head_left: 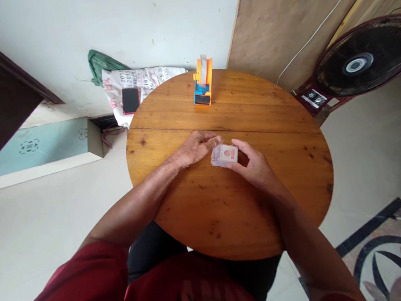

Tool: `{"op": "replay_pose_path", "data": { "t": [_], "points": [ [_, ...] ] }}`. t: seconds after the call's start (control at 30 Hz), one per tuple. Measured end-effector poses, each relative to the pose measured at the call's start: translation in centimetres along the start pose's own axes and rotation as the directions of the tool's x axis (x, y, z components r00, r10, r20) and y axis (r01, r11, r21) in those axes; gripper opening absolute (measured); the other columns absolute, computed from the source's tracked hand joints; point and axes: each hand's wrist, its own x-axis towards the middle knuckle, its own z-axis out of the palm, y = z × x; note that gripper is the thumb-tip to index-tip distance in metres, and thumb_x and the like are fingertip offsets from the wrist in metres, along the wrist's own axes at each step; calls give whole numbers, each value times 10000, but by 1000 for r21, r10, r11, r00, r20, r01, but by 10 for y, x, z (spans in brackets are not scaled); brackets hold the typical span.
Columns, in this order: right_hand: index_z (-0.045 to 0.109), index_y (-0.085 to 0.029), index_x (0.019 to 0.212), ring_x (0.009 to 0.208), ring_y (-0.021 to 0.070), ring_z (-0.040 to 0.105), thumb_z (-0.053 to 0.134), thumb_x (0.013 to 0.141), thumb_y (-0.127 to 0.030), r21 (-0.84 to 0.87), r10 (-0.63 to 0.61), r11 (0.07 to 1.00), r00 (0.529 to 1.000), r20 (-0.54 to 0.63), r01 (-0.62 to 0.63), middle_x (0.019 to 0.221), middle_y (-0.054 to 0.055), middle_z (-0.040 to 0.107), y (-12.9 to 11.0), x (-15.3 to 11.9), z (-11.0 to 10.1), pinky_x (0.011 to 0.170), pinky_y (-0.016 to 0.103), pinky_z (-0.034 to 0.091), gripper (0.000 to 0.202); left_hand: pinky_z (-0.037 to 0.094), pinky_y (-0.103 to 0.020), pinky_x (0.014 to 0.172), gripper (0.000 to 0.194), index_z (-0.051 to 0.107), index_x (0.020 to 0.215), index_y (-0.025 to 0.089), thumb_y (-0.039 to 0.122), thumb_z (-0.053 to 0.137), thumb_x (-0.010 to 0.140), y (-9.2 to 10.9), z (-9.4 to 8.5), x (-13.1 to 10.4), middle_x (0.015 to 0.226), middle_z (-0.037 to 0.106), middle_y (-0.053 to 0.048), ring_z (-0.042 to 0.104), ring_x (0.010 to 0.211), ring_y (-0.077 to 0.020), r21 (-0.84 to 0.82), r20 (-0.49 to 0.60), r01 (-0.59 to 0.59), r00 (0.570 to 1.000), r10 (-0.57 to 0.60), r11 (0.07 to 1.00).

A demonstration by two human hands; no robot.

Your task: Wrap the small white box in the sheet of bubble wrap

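A small boxed pack [228, 153] with a pale face and red print is in front of me over the round wooden table. Clear, crinkled plastic shows at its left end. My right hand [255, 164] grips the pack from the right, thumb along the near edge and fingers at the far edge. Just beyond the plastic end, my left hand [200, 146] is closed, with thumb and fingertips pressed together. Whether those fingertips pinch a bit of the plastic is too small to make out.
An orange and blue tape dispenser [203, 81] stands at the table's [207, 216] far edge. Beyond the left edge, a phone [130, 100] lies on a printed white sack [151, 79] beside a green bag [105, 65]. At right stands a large fan [362, 61].
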Motion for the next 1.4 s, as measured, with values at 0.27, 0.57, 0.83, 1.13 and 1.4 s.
{"op": "replay_pose_path", "data": {
  "t": [0.27, 0.57, 0.83, 1.13, 1.4],
  "points": [
    [409, -283, 1503, 1324, 363, 540, 768, 738, -366, -18, -9, 1000, 994, 112, 11, 1464, 112, 570, 1, -4, -9, 1059, 594, 449, 849, 503, -285, 806, 639, 608, 1257, 166, 279, 831, 669, -5, -7, 2, 1051, 672, -59, 627, 850, -141, -4, 105, 14, 994, -14, 1000],
    [438, -295, 1480, 1204, 360, 631, 723, 808, -356, -136, -149, 981, 987, -61, 140, 1265, 105, 713, 5, -2, 0, 1007, 583, 478, 732, 493, -355, 985, 776, 575, 1354, 182, 255, 875, 642, -4, -3, -2, 1253, 663, -138, 635, 1150, -248, 16, 127, -63, 990, 60, 998],
    [492, -250, 1427, 1158, 338, 659, 690, 827, -347, -185, -218, 962, 972, -83, 200, 1217, 110, 734, 8, -2, 2, 986, 543, 492, 639, 508, -354, 959, 683, 594, 1322, 179, 287, 841, 695, -11, -5, -1, 1150, 704, -110, 672, 1039, -212, 66, 165, -111, 981, 99, 992],
    [519, -304, 1394, 1131, 336, 658, 730, 801, -389, -204, -211, 959, 976, -45, 198, 1246, 93, 713, -4, -6, -9, 946, 534, 503, 634, 498, -366, 984, 652, 598, 1317, 199, 242, 814, 702, -8, -3, 0, 1186, 695, -96, 658, 1072, -210, 55, 217, -129, 969, 115, 990],
    [677, -260, 1023, 1108, 262, 672, 681, 847, -300, -215, -353, 925, 919, -174, 314, 1188, 68, 726, -9, -4, -10, 996, 466, 456, 180, 511, -367, 961, 607, 641, 1265, 206, 270, 825, 691, -10, -1, 0, 1217, 675, -93, 650, 1034, -199, 107, 177, -128, 978, 108, 986]
  ]
}}
